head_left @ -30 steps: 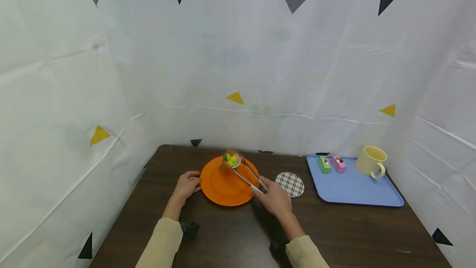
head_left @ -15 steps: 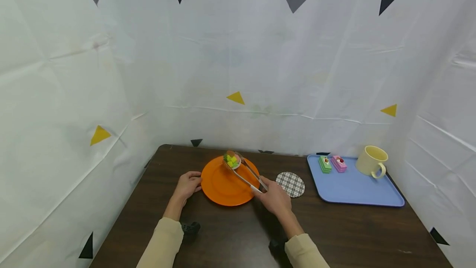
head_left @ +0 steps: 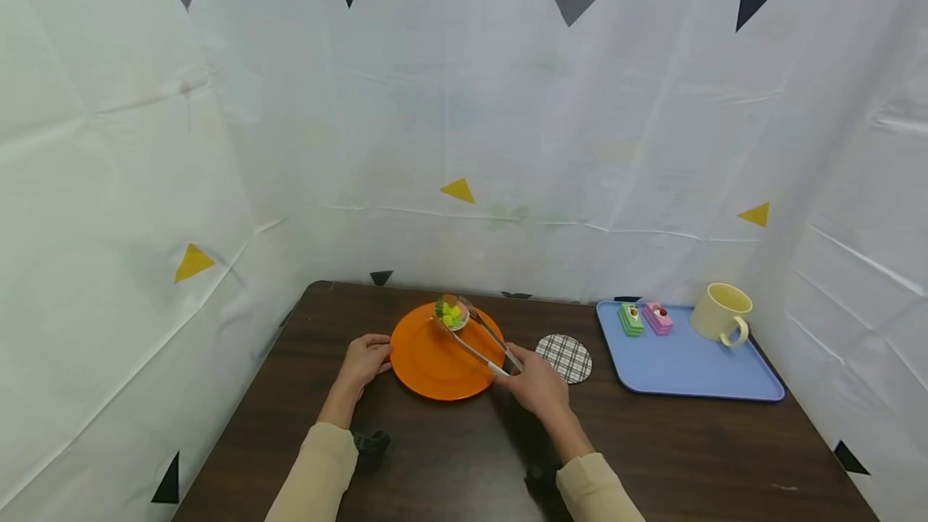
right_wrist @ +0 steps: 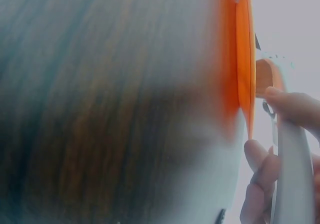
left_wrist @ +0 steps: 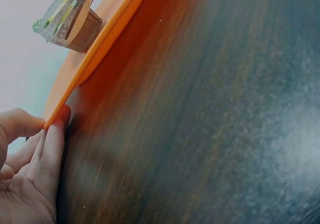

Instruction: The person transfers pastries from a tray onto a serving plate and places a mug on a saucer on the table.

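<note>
My left hand [head_left: 366, 361] is at the left rim of an orange plate [head_left: 435, 373]. In the left wrist view its thumb lies on top of the rim and fingers lie beneath, pinching the plate [left_wrist: 107, 41]. My right hand [head_left: 536, 385] grips metal tongs [head_left: 473, 351] near the plate's right edge. The tongs' ends stand on either side of a small brown toy food cup [head_left: 453, 315] with green and yellow pieces on top, at the far part of the plate. A perforated tong end [left_wrist: 59, 20] covers part of the cup [left_wrist: 87, 31] in the left wrist view.
A round checked coaster [head_left: 565, 359] lies right of the plate. Farther right, a blue tray [head_left: 696, 373] bears a green toy cake slice [head_left: 631, 321], a pink one [head_left: 659, 319] and a yellow mug [head_left: 718, 314]. White sheeting [head_left: 507, 143] surrounds the dark table [head_left: 449, 457].
</note>
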The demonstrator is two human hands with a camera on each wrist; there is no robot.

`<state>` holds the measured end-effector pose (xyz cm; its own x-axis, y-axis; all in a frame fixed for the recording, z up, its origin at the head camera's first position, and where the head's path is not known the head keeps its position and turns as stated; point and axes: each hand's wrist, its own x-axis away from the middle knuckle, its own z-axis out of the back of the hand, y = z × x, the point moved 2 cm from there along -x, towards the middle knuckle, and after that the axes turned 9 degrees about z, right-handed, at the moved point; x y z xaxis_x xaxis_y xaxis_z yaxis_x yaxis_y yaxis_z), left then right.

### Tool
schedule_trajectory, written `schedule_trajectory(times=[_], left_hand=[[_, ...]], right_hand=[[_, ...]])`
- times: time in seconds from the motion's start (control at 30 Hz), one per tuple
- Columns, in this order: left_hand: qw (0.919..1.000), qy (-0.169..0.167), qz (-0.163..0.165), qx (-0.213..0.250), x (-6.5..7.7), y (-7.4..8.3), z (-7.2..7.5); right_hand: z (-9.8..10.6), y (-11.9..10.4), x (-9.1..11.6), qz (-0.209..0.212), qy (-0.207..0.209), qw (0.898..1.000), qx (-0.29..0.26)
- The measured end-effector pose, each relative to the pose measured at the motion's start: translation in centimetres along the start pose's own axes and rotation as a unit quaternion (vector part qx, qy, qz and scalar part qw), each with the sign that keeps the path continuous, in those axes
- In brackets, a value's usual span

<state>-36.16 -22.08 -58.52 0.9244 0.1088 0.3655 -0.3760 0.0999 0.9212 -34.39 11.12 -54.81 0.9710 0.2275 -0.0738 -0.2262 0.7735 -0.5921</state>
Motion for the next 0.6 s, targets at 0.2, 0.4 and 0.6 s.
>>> schedule_trajectory(times=[0.2, 0.4, 0.6], left_hand=[[1.0, 0.003, -0.001, -0.001, -0.15, -0.02, -0.07], [0.9999, 0.01, -0.001, 0.002, 0.0, -0.06, -0.15], [0.9998, 0.018, -0.002, 0.007, -0.15, -0.2, -0.18]], right_hand=[[0.14, 0.15, -0.02, -0.005, 0.0, 1.0, 0.013], [0.25, 0.3, 0.14, -0.009, -0.011, 1.0, 0.018], [0.66, 0.13, 0.67, -0.015, -0.016, 0.999, 0.023]])
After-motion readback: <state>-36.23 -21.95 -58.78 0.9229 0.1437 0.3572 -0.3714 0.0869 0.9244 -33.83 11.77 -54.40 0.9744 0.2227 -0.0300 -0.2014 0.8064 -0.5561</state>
